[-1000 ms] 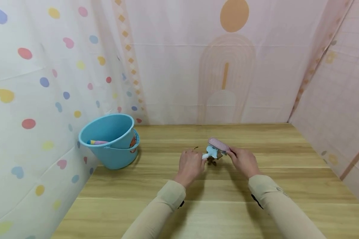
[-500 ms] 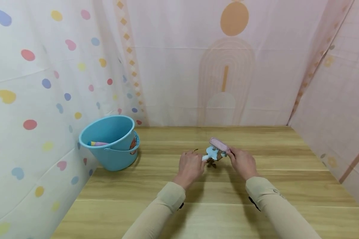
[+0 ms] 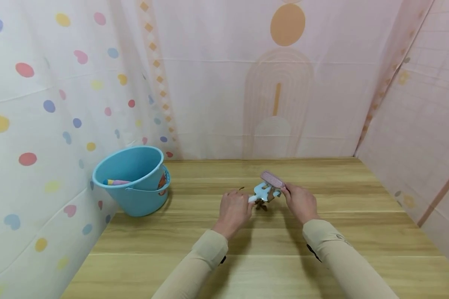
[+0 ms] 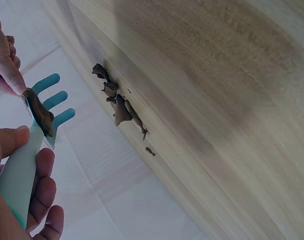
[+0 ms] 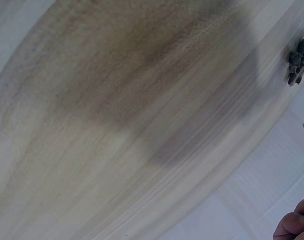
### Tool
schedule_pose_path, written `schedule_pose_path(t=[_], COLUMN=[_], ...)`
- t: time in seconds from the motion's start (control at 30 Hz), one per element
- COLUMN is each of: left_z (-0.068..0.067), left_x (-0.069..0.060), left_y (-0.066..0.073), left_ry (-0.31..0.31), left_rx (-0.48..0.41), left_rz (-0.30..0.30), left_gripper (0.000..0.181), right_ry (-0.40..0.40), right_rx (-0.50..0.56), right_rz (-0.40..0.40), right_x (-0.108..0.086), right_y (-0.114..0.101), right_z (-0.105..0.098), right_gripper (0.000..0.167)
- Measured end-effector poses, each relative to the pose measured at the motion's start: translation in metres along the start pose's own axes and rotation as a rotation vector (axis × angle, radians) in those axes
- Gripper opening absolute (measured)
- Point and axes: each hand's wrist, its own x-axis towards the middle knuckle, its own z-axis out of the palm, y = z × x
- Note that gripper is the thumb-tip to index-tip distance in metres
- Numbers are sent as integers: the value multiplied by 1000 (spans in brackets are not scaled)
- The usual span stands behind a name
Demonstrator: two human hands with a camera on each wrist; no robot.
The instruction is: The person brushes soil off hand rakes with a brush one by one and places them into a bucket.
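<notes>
My left hand (image 3: 233, 209) grips the pale handle of a light-blue toy hand rake (image 3: 261, 192), held above the table with its tines pointing right. My right hand (image 3: 302, 202) pinches the end of a flat pink tool (image 3: 272, 179) with an oval, textured head; its exact kind is unclear. The pink head lies over the rake head. A brown smeared piece (image 4: 40, 112) sits against the rake head in the left wrist view, beside the right fingertips (image 4: 16, 82). Under the rake, dark brown clumps (image 4: 121, 110) like clay lie on the table.
A light-blue bucket (image 3: 138, 198) stands at the table's left, with a yellow-and-purple handle (image 3: 117, 182) showing inside. One small brown scrap (image 3: 241, 188) lies behind the left hand. Printed curtains (image 3: 209, 104) hang along the wooden table's (image 3: 321, 265) back and sides.
The pink tool's head has shifted and tilted slightly over the rake head. Both hands keep their hold. The whole head view has shifted a little; the bucket stays in place.
</notes>
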Motion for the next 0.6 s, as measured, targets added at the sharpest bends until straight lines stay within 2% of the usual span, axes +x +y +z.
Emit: schedule_pose_path(t=[0.27,0.43,0.6], left_z=[-3,-2,0], left_x=[-5,-2,3], left_y=[-5,-5,-7], left_ry=[-13,-18,-55], left_rx=[-10,-30,-21], left_rz=[-26,-27,-62], left_gripper=[29,30,31], right_ry=[-38,1,26], right_rx=[2,15,34], right_rz=[65,84,84], right_x=[4,3,3], right_y=[1,5,5], right_z=[-1,-5,-8], right_gripper=[33,30,32])
